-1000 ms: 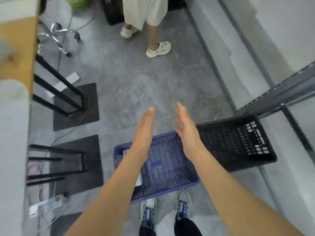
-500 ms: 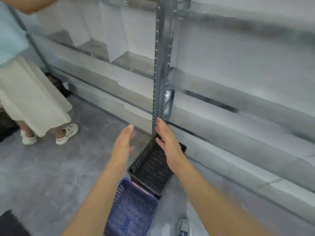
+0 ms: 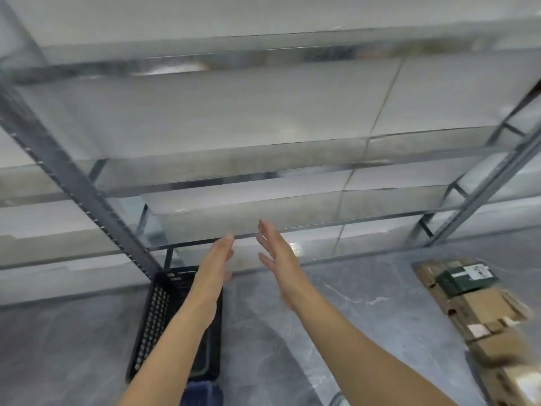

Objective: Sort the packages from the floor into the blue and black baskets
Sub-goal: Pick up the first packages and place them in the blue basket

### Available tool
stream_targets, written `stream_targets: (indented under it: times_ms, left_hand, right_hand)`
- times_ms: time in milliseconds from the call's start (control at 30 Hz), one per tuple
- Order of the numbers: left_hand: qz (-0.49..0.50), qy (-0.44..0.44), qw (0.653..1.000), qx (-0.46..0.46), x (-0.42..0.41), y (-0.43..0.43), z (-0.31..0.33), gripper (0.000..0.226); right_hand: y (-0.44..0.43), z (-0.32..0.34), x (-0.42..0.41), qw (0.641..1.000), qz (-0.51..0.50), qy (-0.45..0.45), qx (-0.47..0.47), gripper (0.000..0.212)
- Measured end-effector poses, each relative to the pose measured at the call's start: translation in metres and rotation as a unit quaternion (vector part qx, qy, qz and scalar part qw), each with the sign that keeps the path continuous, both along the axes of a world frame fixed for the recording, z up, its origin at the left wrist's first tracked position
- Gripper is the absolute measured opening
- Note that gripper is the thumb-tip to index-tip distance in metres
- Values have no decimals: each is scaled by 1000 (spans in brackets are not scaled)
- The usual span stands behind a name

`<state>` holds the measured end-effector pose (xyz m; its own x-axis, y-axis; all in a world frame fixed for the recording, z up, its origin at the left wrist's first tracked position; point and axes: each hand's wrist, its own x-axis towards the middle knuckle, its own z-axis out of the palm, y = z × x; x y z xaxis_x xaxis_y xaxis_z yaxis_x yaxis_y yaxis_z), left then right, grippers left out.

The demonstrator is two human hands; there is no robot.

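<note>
A grey metal rack (image 3: 73, 177) with bare shelves is seen filling most of the view, set on a grey marbled floor (image 3: 263, 347). The packages (image 3: 483, 306), brown boxes and one green, are piled on the floor at far right, well apart from the black basket (image 3: 152, 323) at the rack's foot; only a sliver of the blue basket (image 3: 202, 392) is seen just below it. Left hand (image 3: 218, 259) and right hand (image 3: 281, 262) are held out, fingers straight, nothing grasped.

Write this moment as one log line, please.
left hand: open, empty | right hand: open, empty | black basket: on floor, left | packages: on floor, far right, untouched | blue basket: bottom edge
</note>
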<state>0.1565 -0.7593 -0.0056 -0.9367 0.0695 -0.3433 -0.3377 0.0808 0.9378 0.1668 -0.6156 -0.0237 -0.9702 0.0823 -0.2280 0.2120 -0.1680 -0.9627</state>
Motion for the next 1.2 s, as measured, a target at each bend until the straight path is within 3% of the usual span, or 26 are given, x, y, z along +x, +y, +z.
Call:
stream_targets:
  times_ms: [233, 500, 700, 867, 1033, 1200]
  left_hand:
    - [-151, 4, 989, -1, -23, 194, 7, 29]
    - [-297, -18, 955, -12, -11, 387, 4, 50]
    - [-384, -37, 922, -35, -10, 488, -13, 52]
    - [-438, -58, 896, -44, -19, 560, -29, 40]
    - [-493, -81, 864, -60, -56, 630, -60, 50]
    - [-533, -105, 835, -87, -110, 705, -88, 44]
  right_hand:
    - [178, -11, 20, 989, -144, -2, -22, 60]
    - [344, -12, 74, 954, -296, -9, -45, 56]
    - [429, -31, 101, 915, -396, -28, -68, 64]
    - [486, -57, 106, 882, -460, -58, -83, 72]
    - [544, -82, 83, 850, -512, -83, -95, 69]
    - [607, -105, 40, 817, -553, -108, -121, 96]
